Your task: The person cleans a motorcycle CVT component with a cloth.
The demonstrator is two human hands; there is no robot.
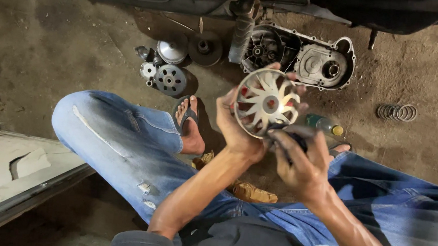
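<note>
My left hand [234, 126] grips the finned metal disc [266, 103] by its rim, up over my knees. It looks stiff, weighty, maybe greasy, so the rim is safest; my right hand [301, 162] closes round a dark tool [292, 138] beneath it.

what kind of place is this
Probably an informal motorbike repair spot. The person sits on a bare dirt floor holding a round silver finned metal disc, beside an opened grey metal engine casing and loose round metal drive parts laid on the ground.
</note>
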